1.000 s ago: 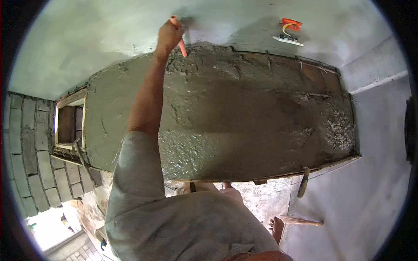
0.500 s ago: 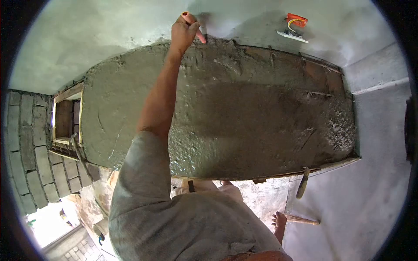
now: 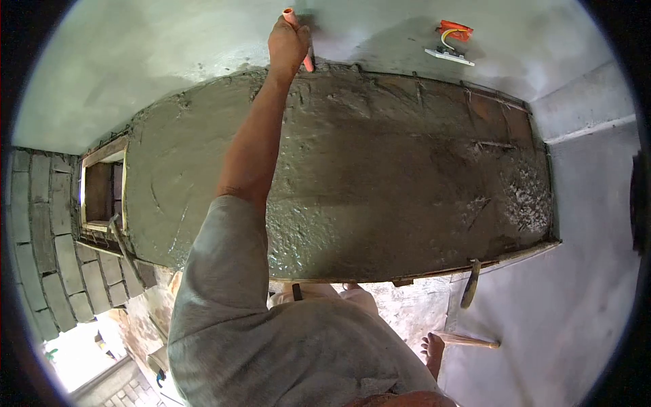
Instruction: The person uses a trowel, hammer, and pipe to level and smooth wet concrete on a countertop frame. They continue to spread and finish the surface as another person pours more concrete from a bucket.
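Reaching to the far edge of the wet concrete slab [image 3: 400,183], my left hand [image 3: 288,46] is closed around a short orange pipe [image 3: 308,63]. The pipe stands nearly upright against the wall, its open end above the fist and its lower end at the concrete's edge. At the lower right my right hand [image 3: 432,347] hangs beside my body with its fingers apart. A wooden stick [image 3: 471,340] lies behind that hand, and no grip on it shows.
A wooden frame [image 3: 126,152] surrounds an opening at the slab's left end. One hammer [image 3: 124,247] hangs there; a handled tool [image 3: 469,290] rests over the front form board [image 3: 519,256]. Wires hang from an orange wall box [image 3: 456,28] beside a white plate [image 3: 449,57].
The orange pipe has turned more upright, its lower end shifting left. My left hand has moved slightly upward in view. My right hand stays low at my side.
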`<action>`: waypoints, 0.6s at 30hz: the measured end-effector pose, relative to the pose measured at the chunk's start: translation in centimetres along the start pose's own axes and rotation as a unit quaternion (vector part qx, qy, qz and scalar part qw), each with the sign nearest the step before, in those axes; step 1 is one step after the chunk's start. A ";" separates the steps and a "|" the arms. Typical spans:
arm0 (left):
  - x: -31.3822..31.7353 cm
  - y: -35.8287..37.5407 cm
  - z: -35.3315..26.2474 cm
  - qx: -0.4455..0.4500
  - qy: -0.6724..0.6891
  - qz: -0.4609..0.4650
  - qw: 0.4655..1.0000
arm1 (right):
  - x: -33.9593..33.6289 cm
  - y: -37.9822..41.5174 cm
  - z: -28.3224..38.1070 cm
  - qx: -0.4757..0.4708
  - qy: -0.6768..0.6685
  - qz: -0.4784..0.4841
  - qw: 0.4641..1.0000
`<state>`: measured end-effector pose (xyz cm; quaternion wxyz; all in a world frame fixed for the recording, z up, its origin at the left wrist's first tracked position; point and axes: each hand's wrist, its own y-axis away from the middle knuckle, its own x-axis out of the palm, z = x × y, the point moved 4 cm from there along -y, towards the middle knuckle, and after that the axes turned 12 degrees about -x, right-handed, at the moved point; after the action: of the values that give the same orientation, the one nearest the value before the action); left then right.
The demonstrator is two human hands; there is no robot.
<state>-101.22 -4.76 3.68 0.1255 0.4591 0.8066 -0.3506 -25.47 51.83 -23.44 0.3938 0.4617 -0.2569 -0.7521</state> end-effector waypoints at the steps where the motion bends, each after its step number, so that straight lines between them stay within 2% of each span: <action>1: 0.0 0.7 -1.6 0.000 0.028 0.032 0.999 | -0.3 0.2 -0.6 0.003 -0.003 -0.003 1.000; 2: 0.3 1.2 -2.6 -0.001 0.055 0.062 0.997 | -0.9 0.3 -1.3 0.004 -0.001 -0.003 1.000; 3: 2.3 1.2 -1.7 0.016 0.036 0.028 0.999 | -1.6 0.2 -1.9 0.009 0.009 -0.006 1.000; 4: 4.0 1.0 -1.3 0.134 -0.001 -0.051 0.990 | -1.4 -0.3 -2.0 0.011 0.018 -0.007 1.000; 6: 6.1 1.2 -1.4 0.159 -0.031 -0.058 0.985 | -1.4 -0.3 -0.9 0.005 0.019 -0.004 1.000; 7: 5.9 1.2 -1.1 0.156 -0.029 -0.059 0.986 | -1.7 -0.8 -0.4 -0.005 0.018 -0.004 1.000; 9: 4.7 1.3 -1.2 0.050 0.098 0.033 0.993 | -2.1 -1.4 1.0 -0.041 0.038 -0.007 0.998; 10: 3.5 0.8 -1.3 0.047 0.097 0.034 0.994 | -2.2 -1.9 1.8 -0.040 0.041 -0.008 0.998; 12: 0.5 -0.4 -1.0 0.100 0.170 -0.004 0.980 | -1.7 -3.0 3.9 -0.062 0.065 0.016 0.996; 13: -0.1 -0.6 -0.3 0.099 0.172 -0.004 0.980 | -1.4 -3.1 4.8 -0.062 0.065 0.014 0.996; 16: -0.6 -1.2 0.8 0.077 0.035 0.005 0.996 | -0.8 -3.2 6.4 -0.094 0.056 0.004 0.994; 18: -0.5 -0.7 0.9 0.064 0.031 0.020 0.997 | -0.4 -3.4 6.5 -0.099 0.042 0.008 0.994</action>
<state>-101.64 -5.92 3.55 0.0775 0.4928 0.7767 -0.3846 -32.37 54.20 -22.97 0.4539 0.4496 -0.1680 -0.7507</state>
